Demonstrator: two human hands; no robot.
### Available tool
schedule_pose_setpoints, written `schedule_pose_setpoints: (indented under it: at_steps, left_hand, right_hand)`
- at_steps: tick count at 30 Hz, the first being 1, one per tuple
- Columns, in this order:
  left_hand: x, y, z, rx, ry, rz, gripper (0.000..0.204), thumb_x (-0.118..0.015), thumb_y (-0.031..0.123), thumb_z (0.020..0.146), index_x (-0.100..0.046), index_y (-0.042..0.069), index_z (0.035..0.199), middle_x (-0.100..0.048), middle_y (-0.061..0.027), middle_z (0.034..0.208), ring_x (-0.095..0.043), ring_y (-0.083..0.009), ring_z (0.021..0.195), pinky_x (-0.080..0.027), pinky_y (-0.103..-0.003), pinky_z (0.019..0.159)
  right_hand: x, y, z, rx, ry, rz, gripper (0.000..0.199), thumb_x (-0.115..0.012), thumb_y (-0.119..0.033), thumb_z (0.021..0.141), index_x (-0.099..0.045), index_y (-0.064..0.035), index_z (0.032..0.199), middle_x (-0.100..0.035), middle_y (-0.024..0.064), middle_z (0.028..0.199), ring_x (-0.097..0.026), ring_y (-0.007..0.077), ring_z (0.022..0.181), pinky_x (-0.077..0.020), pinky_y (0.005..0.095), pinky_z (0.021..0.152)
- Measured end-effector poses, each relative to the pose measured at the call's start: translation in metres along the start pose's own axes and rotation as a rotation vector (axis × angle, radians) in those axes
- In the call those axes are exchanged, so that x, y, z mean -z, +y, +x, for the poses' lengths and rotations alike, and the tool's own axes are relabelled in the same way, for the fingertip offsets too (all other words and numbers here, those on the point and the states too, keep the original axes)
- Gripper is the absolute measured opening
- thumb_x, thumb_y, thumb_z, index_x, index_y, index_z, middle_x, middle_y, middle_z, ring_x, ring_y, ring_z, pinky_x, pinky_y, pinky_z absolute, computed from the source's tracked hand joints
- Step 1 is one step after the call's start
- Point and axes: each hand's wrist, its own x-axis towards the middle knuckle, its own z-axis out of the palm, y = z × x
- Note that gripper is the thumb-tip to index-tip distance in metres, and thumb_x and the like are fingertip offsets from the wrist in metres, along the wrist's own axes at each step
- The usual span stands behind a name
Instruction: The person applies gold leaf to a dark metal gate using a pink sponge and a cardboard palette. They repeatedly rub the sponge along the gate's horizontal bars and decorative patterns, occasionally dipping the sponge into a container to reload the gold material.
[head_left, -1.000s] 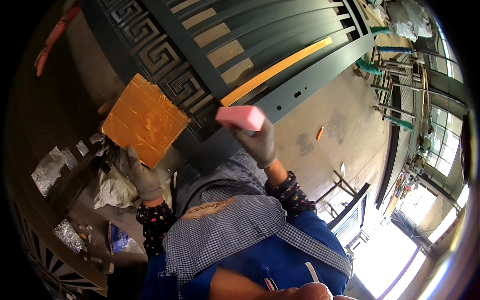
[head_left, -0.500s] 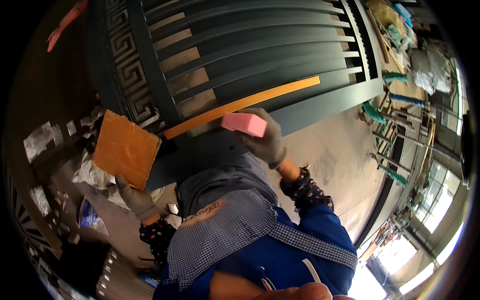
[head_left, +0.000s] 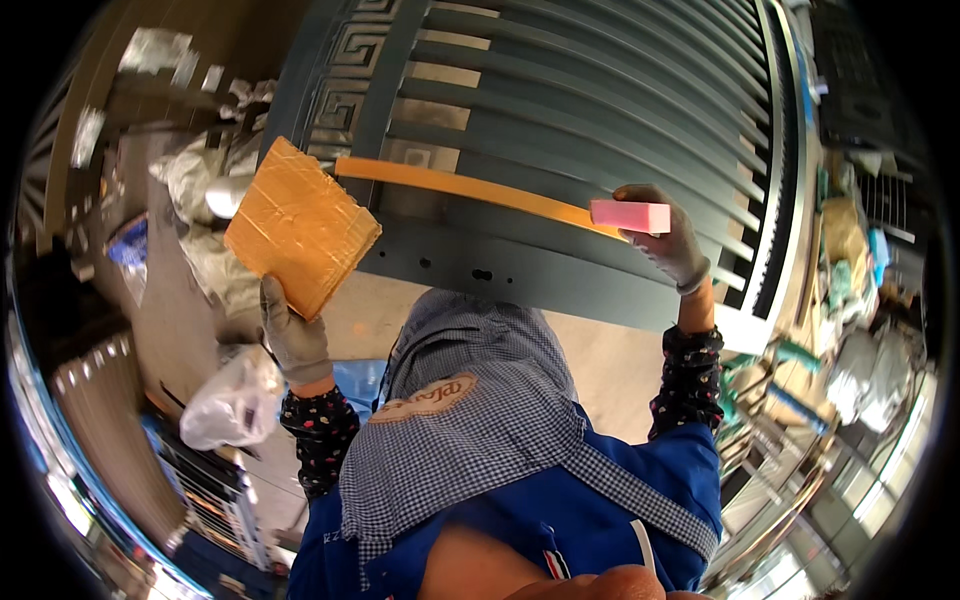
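Observation:
In my gloved left hand (head_left: 293,335) is a square orange-brown piece of cardboard (head_left: 300,230) with ragged edges, gripped at its lower corner and held up beside the dark metal panel (head_left: 540,265). My gloved right hand (head_left: 672,238) grips a pink rectangular block (head_left: 628,215), sponge-like in look, over the panel's near rail. Along that rail lies a thin orange strip (head_left: 470,188). Its right end meets the block and my fingers; whether they touch it I cannot tell. The panel has long parallel slats and a fretwork band at its left.
Left of the panel, pale crumpled sacks (head_left: 220,260) and a white plastic bag (head_left: 235,400) lie on the floor. Metal racks with green and blue wrapping (head_left: 795,400) stand at the right, near grey bags (head_left: 870,375). The panel's near edge runs close in front of my body.
The view has turned and shifted. My right hand, with the pink block, has moved rightward along the strip to its right end. My left hand still holds the cardboard.

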Motion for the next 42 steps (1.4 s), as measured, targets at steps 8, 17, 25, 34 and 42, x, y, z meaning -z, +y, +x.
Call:
schedule_pose_setpoints:
  at_steps: [8, 17, 25, 34, 42]
  left_hand:
    - [0.062, -0.080, -0.166, -0.232, 0.218, 0.422, 0.042, -0.053, 0.032, 0.108, -0.056, -0.001, 0.135, -0.065, -0.0131, 0.124, -0.065, -0.0224, 0.109, -0.055, -0.036, 0.092]
    - [0.005, -0.149, -0.319, -0.205, 0.559, 0.244, 0.046, -0.054, 0.030, 0.108, -0.050, 0.001, 0.143, -0.064, -0.0136, 0.129, -0.064, -0.0242, 0.115, -0.055, -0.037, 0.094]
    - [-0.100, -0.185, -0.382, -0.059, 0.677, -0.439, 0.047, -0.052, 0.038, 0.108, -0.054, 0.002, 0.138, -0.063, -0.0098, 0.130, -0.063, -0.0198, 0.118, -0.054, -0.035, 0.097]
    - [-0.153, -0.222, -0.423, -0.082, 0.766, -0.065, 0.050, -0.050, 0.042, 0.108, -0.053, 0.003, 0.139, -0.063, -0.0086, 0.131, -0.064, -0.0190, 0.115, -0.054, -0.033, 0.095]
    - [-0.156, -0.225, -0.435, -0.015, 0.821, 0.301, 0.052, -0.050, 0.044, 0.108, -0.053, 0.002, 0.139, -0.064, -0.0086, 0.128, -0.065, -0.0186, 0.112, -0.054, -0.032, 0.090]
  right_hand:
    - [0.003, 0.025, 0.053, 0.099, -0.440, -0.040, 0.041, -0.077, -0.001, 0.083, -0.067, -0.0061, 0.122, -0.071, 0.0062, 0.121, -0.067, 0.0166, 0.112, -0.0543, 0.0310, 0.097]
    - [-0.028, 0.045, 0.138, 0.209, -0.803, 0.122, 0.039, -0.076, 0.002, 0.086, -0.067, -0.0080, 0.122, -0.069, 0.0025, 0.122, -0.066, 0.0141, 0.113, -0.0550, 0.0295, 0.097]
    - [-0.044, 0.066, 0.180, 0.273, -1.025, 0.205, 0.038, -0.073, 0.003, 0.090, -0.065, -0.0070, 0.126, -0.068, 0.0002, 0.120, -0.064, 0.0105, 0.113, -0.0548, 0.0257, 0.095]
    - [-0.069, 0.066, 0.209, 0.312, -1.097, 0.164, 0.039, -0.080, -0.013, 0.088, -0.065, -0.0083, 0.124, -0.070, -0.0009, 0.109, -0.064, 0.0095, 0.101, -0.0549, 0.0268, 0.086]
    - [-0.070, 0.071, 0.208, 0.326, -1.142, 0.047, 0.039, -0.079, -0.007, 0.088, -0.065, -0.0074, 0.125, -0.069, 0.0001, 0.109, -0.065, 0.0106, 0.100, -0.0564, 0.0269, 0.087]
